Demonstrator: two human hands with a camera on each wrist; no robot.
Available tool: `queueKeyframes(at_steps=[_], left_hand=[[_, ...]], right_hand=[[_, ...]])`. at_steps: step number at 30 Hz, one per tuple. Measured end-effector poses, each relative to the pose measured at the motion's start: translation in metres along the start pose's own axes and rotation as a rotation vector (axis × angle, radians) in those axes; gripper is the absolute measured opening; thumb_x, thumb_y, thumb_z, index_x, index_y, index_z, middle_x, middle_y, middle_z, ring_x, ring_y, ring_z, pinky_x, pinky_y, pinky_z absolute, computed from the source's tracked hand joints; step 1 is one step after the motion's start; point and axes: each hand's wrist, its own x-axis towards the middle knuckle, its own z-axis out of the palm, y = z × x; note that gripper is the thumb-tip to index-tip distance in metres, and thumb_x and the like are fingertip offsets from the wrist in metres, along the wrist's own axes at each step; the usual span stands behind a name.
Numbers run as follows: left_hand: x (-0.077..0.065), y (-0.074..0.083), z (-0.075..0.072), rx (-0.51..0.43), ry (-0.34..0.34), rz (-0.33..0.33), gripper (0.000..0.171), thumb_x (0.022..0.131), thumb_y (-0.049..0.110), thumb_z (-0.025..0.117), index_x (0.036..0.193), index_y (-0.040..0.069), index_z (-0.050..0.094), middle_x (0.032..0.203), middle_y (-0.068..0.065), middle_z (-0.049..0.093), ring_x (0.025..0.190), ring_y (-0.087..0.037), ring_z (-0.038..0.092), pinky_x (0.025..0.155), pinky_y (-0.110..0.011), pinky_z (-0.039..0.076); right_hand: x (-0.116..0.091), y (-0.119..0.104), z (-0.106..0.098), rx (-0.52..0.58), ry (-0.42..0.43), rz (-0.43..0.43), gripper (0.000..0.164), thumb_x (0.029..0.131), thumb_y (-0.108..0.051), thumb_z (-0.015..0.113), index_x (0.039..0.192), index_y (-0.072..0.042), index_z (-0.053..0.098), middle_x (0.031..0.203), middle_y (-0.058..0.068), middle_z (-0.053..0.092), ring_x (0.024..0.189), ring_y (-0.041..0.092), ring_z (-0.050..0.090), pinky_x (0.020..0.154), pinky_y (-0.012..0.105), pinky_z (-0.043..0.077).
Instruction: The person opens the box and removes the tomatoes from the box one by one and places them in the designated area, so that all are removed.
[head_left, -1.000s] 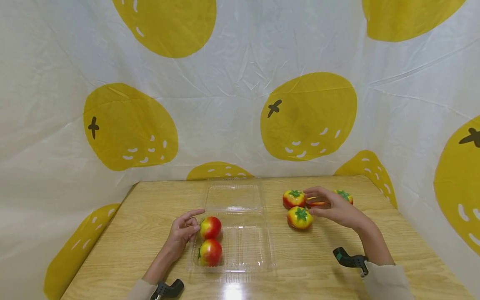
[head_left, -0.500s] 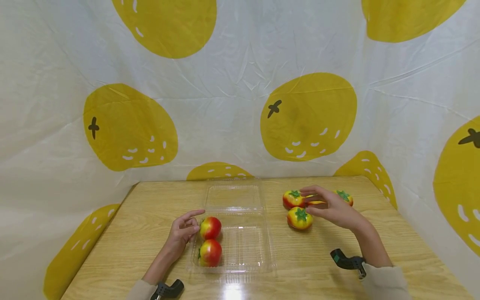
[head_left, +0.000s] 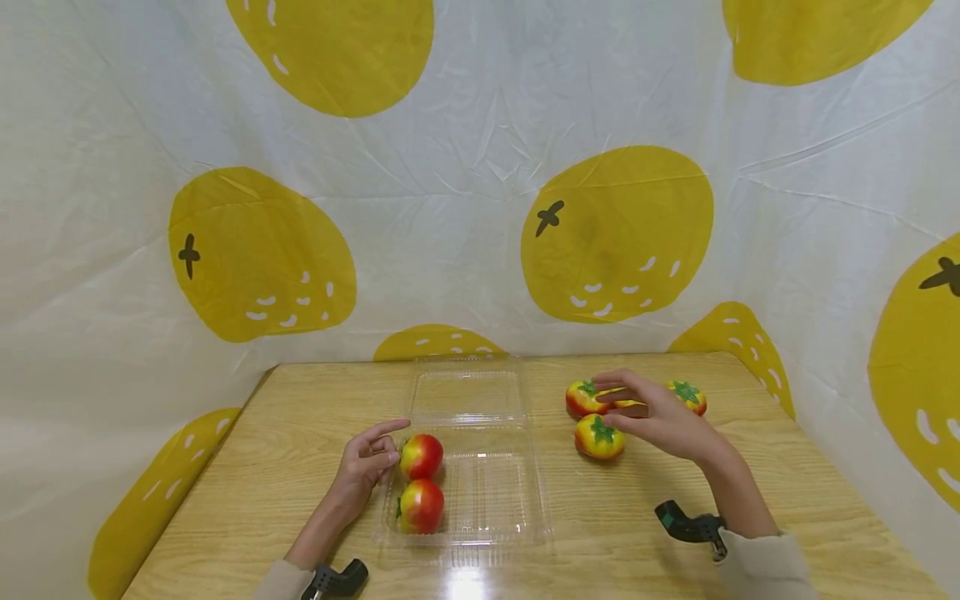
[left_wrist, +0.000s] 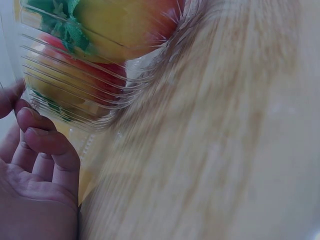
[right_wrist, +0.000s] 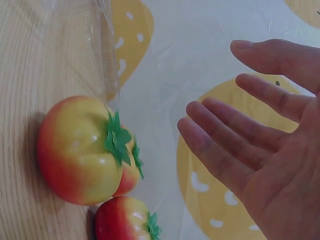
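A clear plastic clamshell container [head_left: 487, 492] lies on the table with its lid folded back. Two red-and-yellow artificial tomatoes with green leafy tops, a far one [head_left: 422, 456] and a near one [head_left: 421, 506], sit along its left side. My left hand [head_left: 358, 473] pinches the container's left rim between thumb and fingers; the left wrist view shows the ribbed wall beside it. Above the loose tomatoes on the right, my right hand [head_left: 660, 417] hovers with spread fingers, holding nothing. Nearest to it are a front tomato [head_left: 600, 437] and one behind [head_left: 585, 400]; another is partly hidden by the fingers.
A further tomato [head_left: 688, 395] lies to the right, behind my right hand. The wooden table [head_left: 300, 425] ends at a white curtain [head_left: 450, 250] printed with yellow fruit. The container's lid [head_left: 467, 393] reaches toward the table's back edge.
My right hand has drifted slightly left above the loose tomatoes. My left hand, the container and the tomatoes have stayed in place.
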Motion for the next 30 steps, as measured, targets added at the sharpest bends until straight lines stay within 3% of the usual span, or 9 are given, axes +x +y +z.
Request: queueKeyframes(at_steps=[4,9,15,18,23,30], left_hand=[[0.0,0.001,0.0,-0.001,-0.004,0.001,0.051,0.093,-0.01,0.052,0.142,-0.022,0.042,0.074,0.006,0.058,0.054,-0.013,0.038,0.046,-0.038,0.023],[-0.001,0.001,0.0,0.002,0.0,-0.01,0.052,0.093,-0.009,0.053,0.142,-0.023,0.041,0.074,0.006,0.058,0.054,-0.017,0.036,0.046,-0.038,0.023],[-0.002,0.001,-0.001,0.016,0.006,-0.024,0.051,0.094,-0.008,0.052,0.143,-0.021,0.042,0.074,0.006,0.057,0.055,-0.016,0.037,0.046,-0.036,0.025],[-0.002,0.001,-0.001,0.018,0.006,-0.024,0.051,0.094,-0.008,0.052,0.143,-0.02,0.043,0.075,0.006,0.057,0.055,-0.015,0.039,0.046,-0.037,0.025],[-0.001,0.001,0.0,0.026,0.008,-0.02,0.051,0.094,-0.008,0.052,0.143,-0.021,0.043,0.075,0.006,0.057,0.055,-0.018,0.037,0.046,-0.037,0.025],[0.0,0.0,0.001,0.027,0.015,-0.02,0.052,0.093,-0.009,0.052,0.142,-0.021,0.043,0.074,0.006,0.057,0.055,-0.02,0.035,0.046,-0.037,0.024]], right_hand=[[0.002,-0.004,0.004,0.007,-0.003,-0.009,0.049,0.1,-0.013,0.067,0.145,-0.002,0.05,0.144,0.026,0.055,0.126,0.019,0.063,0.095,0.018,0.055],[0.005,-0.005,0.01,-0.027,0.005,-0.014,0.048,0.099,-0.015,0.068,0.144,-0.007,0.052,0.144,0.021,0.057,0.128,0.038,0.062,0.097,0.019,0.054],[0.009,-0.008,0.017,-0.047,-0.003,-0.035,0.049,0.1,-0.018,0.068,0.145,-0.008,0.051,0.146,0.018,0.057,0.129,0.042,0.059,0.102,0.036,0.057],[0.011,-0.009,0.02,-0.059,-0.008,-0.061,0.048,0.1,-0.016,0.068,0.145,-0.007,0.052,0.145,0.017,0.058,0.127,0.038,0.062,0.102,0.043,0.057],[0.017,-0.014,0.028,-0.07,-0.016,-0.087,0.048,0.098,-0.013,0.069,0.143,-0.008,0.053,0.142,0.014,0.061,0.124,0.032,0.065,0.101,0.048,0.057],[0.029,-0.024,0.044,-0.064,-0.072,-0.095,0.048,0.099,-0.018,0.069,0.143,-0.007,0.054,0.142,0.014,0.06,0.126,0.04,0.062,0.104,0.053,0.054]])
